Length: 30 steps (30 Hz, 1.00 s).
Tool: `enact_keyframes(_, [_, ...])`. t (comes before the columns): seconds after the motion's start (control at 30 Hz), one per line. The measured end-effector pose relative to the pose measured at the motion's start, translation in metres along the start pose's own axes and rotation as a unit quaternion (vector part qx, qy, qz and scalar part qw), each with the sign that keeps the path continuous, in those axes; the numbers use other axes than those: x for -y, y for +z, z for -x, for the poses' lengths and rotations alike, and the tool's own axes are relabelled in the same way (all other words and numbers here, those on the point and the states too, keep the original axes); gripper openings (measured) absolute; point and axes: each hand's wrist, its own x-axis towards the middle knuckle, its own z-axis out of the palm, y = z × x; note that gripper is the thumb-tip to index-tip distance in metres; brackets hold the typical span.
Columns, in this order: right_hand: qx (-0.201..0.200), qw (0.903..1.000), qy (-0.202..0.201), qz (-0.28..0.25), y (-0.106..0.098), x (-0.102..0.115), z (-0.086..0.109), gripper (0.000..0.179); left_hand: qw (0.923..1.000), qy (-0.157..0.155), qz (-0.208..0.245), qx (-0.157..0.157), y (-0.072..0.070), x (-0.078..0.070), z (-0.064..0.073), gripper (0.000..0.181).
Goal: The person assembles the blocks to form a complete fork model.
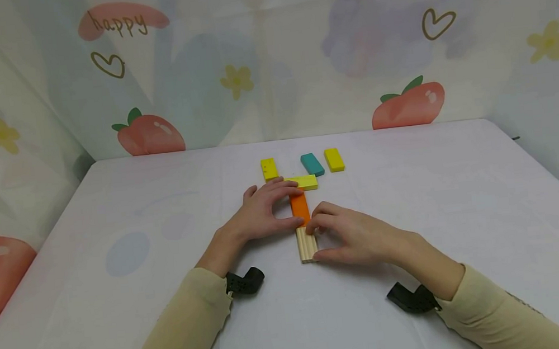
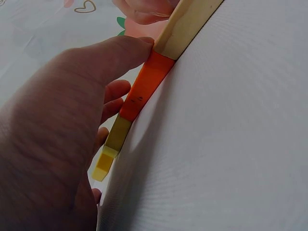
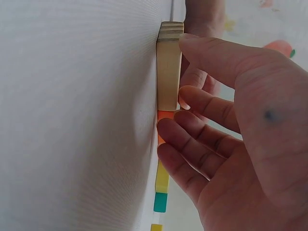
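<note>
The left hand [image 1: 268,210] holds the orange block [image 1: 300,206] by its two ends, thumb at the near one and a finger over the far one. The block lies flat on the desk [image 1: 463,196], roughly midway between the left and right edges. The right hand [image 1: 358,234] holds the wood block [image 1: 307,249] between thumb and fingertips; its far end meets the orange block's near end. Beyond them a yellow bar [image 1: 307,182] lies crosswise. Nearer the desk's far edge, a teal block [image 1: 312,164] lies between the left yellow block [image 1: 269,168] and right yellow block [image 1: 334,159]. A printed curtain [image 1: 288,55] rises behind that edge.
</note>
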Motion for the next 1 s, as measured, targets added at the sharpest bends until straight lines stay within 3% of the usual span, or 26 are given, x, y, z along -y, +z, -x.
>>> enact_keyframes(0.47, [0.003,0.9999,-0.003,-0.01,-0.0011,-0.0009,0.0003,0.029,1.0,0.003,-0.004,0.002,0.0,0.0005,0.0,0.054])
enact_keyframes(1.0, [-0.037,0.999,-0.001,-0.026,-0.0056,-0.0059,-0.0007,0.027,0.9999,0.009,-0.014,-0.004,0.0019,0.003,-0.0005,0.055])
